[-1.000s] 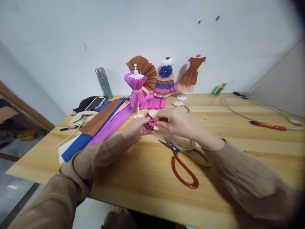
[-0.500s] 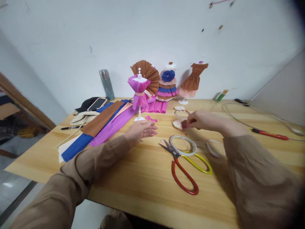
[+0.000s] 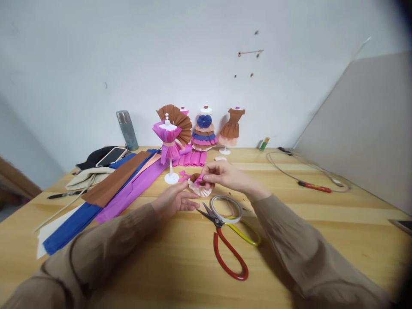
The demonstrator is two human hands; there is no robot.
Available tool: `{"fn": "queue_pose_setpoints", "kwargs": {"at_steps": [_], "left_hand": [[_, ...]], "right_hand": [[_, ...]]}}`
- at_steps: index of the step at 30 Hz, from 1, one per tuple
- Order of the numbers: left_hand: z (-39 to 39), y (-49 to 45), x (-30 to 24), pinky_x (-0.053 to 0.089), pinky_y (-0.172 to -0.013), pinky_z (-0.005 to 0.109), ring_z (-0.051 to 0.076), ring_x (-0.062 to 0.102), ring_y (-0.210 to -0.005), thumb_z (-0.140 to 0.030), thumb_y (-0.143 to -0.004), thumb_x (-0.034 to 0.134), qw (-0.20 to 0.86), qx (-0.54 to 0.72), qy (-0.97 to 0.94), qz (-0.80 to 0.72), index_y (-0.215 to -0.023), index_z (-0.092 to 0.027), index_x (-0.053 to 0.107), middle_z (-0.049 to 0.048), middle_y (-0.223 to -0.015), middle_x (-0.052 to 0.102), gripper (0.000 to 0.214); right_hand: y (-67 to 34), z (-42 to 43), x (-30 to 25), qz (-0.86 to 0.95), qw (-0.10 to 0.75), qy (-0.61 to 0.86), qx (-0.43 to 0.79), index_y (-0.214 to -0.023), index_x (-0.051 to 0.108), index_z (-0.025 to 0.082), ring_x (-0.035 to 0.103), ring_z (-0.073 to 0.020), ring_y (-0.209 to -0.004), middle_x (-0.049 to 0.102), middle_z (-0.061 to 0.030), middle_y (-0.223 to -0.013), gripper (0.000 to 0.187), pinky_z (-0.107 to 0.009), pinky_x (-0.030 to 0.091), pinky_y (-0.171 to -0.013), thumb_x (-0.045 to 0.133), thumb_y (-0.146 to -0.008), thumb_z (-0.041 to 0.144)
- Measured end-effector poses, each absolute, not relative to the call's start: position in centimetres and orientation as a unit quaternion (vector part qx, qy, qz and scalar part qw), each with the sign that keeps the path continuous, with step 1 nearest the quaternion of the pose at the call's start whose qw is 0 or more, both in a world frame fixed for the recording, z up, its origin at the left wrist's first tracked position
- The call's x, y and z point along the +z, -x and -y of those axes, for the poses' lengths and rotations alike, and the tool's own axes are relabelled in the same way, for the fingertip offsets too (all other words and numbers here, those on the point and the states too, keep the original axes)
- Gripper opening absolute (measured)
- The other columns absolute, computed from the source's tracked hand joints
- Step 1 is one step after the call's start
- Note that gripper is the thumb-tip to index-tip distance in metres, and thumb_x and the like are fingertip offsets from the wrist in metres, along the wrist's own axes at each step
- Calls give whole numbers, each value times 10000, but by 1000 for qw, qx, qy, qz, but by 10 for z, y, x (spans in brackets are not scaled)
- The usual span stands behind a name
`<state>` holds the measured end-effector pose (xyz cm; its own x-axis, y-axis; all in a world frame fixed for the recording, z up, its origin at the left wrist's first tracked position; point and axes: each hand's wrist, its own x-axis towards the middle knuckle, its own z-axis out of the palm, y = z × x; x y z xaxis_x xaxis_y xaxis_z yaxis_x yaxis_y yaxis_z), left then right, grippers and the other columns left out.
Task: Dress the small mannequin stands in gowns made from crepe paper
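My right hand (image 3: 222,175) pinches a small ruffled crepe-paper piece (image 3: 198,185) of cream, brown and pink, held just above the wooden table (image 3: 180,266). Just below it, my left hand (image 3: 175,201) rests open on the table, fingers stretched toward the piece. A pink paper bow (image 3: 184,175) lies beside the white stand of a small mannequin in a pink paper dress (image 3: 168,141). Red-and-yellow-handled scissors (image 3: 227,242) and a roll of tape (image 3: 226,209) lie right of my left hand.
Strips of brown, blue, pink and purple crepe paper (image 3: 109,193) lie at the left. Three more dressed mannequins (image 3: 204,131) stand by the wall, with a grey flask (image 3: 126,129), a phone (image 3: 111,156) on cloth, a red screwdriver (image 3: 313,186), a cable and a grey board at right.
My right hand picked up the ruffled piece from the table and brought it back toward the left hand. The left hand let go and lies flat. The view tilted up and right.
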<state>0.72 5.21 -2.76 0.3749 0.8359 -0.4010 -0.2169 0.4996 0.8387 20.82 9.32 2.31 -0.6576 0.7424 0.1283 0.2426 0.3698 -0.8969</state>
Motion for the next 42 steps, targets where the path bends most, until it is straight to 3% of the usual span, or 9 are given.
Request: {"fn": "queue_pose_setpoints", "kwargs": {"at_steps": [6,13,16,23,27,30,33,37,42], "left_hand": [[-54,-4,-28,545,-606,231,172,715,-706,-498,-965,399,766,361,-359,-393,-1138,-150,571,122,-1037,678,425],[-60,-1,-34,557,-633,300,238,721,-792,-635,-950,171,812,352,-337,-323,-1289,-125,511,183,-1103,682,700],[-61,-1,-37,556,-641,313,251,720,-802,-628,-952,215,835,336,-336,-279,-1276,-104,513,204,-1102,684,684],[-54,-5,-35,532,-644,222,150,706,-699,-175,-892,564,760,390,-366,-370,-1041,-88,625,130,-940,720,183],[-54,-5,-38,541,-672,233,129,685,-686,-150,-804,674,658,465,-435,-403,-887,-88,647,81,-820,704,107],[-58,-4,-43,548,-675,249,145,682,-737,-208,-797,685,546,506,-529,-408,-832,-99,653,65,-805,692,119],[-63,-2,-47,556,-726,286,168,679,-819,-196,-807,653,375,544,-648,-379,-894,-126,685,79,-888,713,117],[-65,2,-47,548,-866,345,186,677,-948,-64,-819,560,89,556,-770,-300,-1008,-175,702,84,-1001,731,261],[-62,7,-45,566,-883,336,179,672,-1022,-11,-852,456,-49,512,-820,-250,-1122,-164,663,111,-1084,713,373]], "right_hand": [[-210,-96,20,698,328,279,572,-781,653,154,662,-116,-605,722,-30,-698,340,-248,534,-611,796,-695,450],[-214,-103,9,640,348,242,641,-760,654,159,706,-135,-623,744,-45,-685,347,-200,528,-552,852,-653,424],[-213,-103,7,641,346,231,645,-759,668,157,700,-135,-616,744,-48,-696,323,-205,528,-547,852,-661,403],[-220,-103,8,691,295,258,608,-806,681,160,650,-119,-576,726,-43,-661,351,-209,473,-537,818,-685,459],[-233,-102,18,772,134,286,552,-876,700,152,607,-125,-619,715,-38,-732,377,-250,449,-592,753,-726,493],[-236,-102,24,831,55,351,427,-852,728,147,566,-143,-657,673,-30,-748,369,-272,406,-602,713,-728,494],[-230,-99,26,847,83,394,348,-803,721,159,531,-147,-640,629,-20,-703,371,-284,389,-599,629,-781,517],[-222,-97,23,844,99,373,372,-867,718,179,588,-172,-700,673,-39,-770,274,-288,437,-633,628,-797,429],[-217,-103,14,812,200,447,317,-995,735,192,640,-248,-945,724,-95,-998,263,-373,481,-850,664,-747,242]]}}
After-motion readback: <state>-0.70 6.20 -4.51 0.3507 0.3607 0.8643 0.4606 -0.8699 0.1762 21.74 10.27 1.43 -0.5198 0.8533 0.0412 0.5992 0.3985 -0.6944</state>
